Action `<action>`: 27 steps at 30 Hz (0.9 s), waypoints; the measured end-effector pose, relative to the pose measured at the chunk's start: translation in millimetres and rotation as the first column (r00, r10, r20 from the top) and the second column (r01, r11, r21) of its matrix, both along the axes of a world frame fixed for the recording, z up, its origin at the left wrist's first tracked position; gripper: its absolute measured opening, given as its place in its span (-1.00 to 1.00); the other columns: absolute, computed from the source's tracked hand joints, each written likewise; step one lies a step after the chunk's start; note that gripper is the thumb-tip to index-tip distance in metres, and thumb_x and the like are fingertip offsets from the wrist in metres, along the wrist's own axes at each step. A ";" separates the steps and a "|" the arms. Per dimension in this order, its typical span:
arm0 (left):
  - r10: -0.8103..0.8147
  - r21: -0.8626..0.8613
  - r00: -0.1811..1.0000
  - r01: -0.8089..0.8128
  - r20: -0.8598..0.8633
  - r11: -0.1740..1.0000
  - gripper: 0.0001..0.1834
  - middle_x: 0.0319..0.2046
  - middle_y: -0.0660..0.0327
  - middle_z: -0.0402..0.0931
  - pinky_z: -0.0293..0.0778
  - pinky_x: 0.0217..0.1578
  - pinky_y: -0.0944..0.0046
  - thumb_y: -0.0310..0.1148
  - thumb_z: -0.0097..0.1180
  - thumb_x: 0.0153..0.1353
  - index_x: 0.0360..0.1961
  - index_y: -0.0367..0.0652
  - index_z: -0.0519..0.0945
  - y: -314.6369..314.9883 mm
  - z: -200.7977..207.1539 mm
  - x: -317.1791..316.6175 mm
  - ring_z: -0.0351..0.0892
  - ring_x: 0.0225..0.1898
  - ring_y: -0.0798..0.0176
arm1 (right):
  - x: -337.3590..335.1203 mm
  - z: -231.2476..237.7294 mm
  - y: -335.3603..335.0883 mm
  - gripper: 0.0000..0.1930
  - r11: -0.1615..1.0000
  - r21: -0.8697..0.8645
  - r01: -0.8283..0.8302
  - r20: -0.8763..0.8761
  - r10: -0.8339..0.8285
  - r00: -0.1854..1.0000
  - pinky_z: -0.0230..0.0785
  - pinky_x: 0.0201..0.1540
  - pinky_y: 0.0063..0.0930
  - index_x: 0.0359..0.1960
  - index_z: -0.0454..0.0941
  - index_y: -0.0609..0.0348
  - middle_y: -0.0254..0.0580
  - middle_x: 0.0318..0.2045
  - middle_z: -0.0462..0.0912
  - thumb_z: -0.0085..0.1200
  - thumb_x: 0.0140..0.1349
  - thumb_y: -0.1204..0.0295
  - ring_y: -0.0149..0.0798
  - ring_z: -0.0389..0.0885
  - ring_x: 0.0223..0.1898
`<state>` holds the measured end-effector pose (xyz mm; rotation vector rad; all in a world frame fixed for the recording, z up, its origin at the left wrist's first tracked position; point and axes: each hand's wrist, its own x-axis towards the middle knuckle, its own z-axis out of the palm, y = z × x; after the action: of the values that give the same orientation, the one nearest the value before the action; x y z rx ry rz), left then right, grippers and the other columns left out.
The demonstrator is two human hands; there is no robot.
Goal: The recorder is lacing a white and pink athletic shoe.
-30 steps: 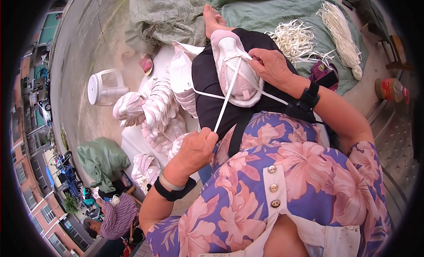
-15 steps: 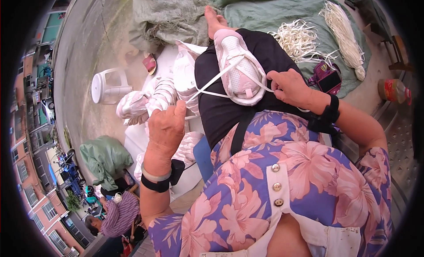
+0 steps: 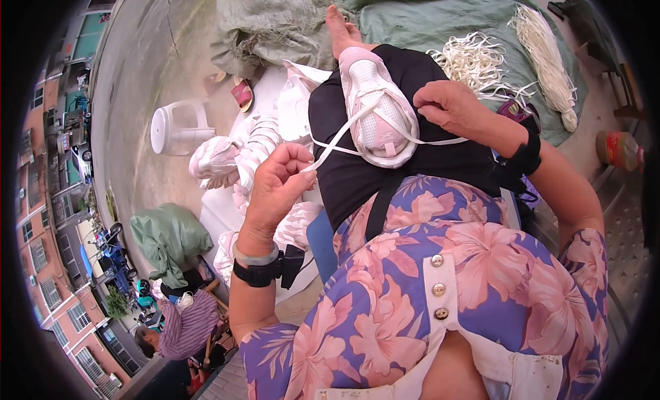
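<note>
Concrete yard (image 3: 148, 77), green tarp (image 3: 395, 18) spread ahead | white-and-pink sneaker (image 3: 377, 137) on black-trousered lap (image 3: 328, 111) | white shoelace (image 3: 350, 121) crossed over its front; no knot visible, lengths left trailing both sides | left hand (image 3: 280, 183) raised, grip pinching lace | right hand (image 3: 450, 108) beside sneaker, fingers curled, grip half-closed; can't tell if holding anything

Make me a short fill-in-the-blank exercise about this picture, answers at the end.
The pink-and-white sneaker lies ____ the left hand and the right hand.
The left hand pinches a ____-coloured shoelace.
The tangled laces lie on a ____-coloured tarp.
Missing words: between; white; green.
</note>
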<state>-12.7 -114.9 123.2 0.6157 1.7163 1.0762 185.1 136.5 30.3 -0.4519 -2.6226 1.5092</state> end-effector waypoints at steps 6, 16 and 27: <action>-0.069 0.140 0.977 0.099 -0.204 0.985 -0.74 -0.55 0.34 0.49 0.32 -0.42 0.50 -0.51 0.11 0.08 -0.15 -0.26 0.50 9.2 31.1 14.9 0.39 -0.51 0.51 | -50.5 -23.3 -12.4 -0.85 0.837 0.545 0.040 -0.242 0.111 0.964 0.37 -0.40 -0.30 -0.34 0.44 0.13 -0.20 -0.48 0.47 0.04 0.00 0.49 -0.11 0.52 -0.40; -0.240 -0.093 0.209 0.539 -0.948 0.837 -0.59 -0.63 0.20 0.44 0.28 -0.53 0.28 -0.59 0.10 -0.06 -0.09 -0.25 0.49 6.0 25.9 7.8 0.38 -0.63 0.17 | -80.9 -31.9 -15.9 -0.85 0.832 0.535 0.148 -0.094 -0.115 0.989 0.40 -0.37 -0.24 -0.36 0.43 0.13 -0.11 -0.43 0.50 0.01 0.03 0.39 -0.05 0.54 -0.34; -0.301 -0.309 -0.073 0.316 -0.951 0.897 -0.90 -0.71 0.23 0.32 0.23 -0.59 0.21 -0.52 0.05 -0.01 -0.42 -0.10 0.44 -78.3 -41.3 -26.1 0.37 -0.67 0.14 | 15.2 -16.1 -29.0 -0.59 0.990 0.125 0.065 -0.119 -0.050 0.992 0.34 -0.24 -0.28 -0.14 0.31 0.14 -0.11 -0.33 0.42 0.16 -0.05 0.42 -0.03 0.46 -0.29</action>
<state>-38.8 -193.2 81.9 2.1029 2.4912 0.0577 200.3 107.4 14.2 -0.4116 -2.5744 1.2995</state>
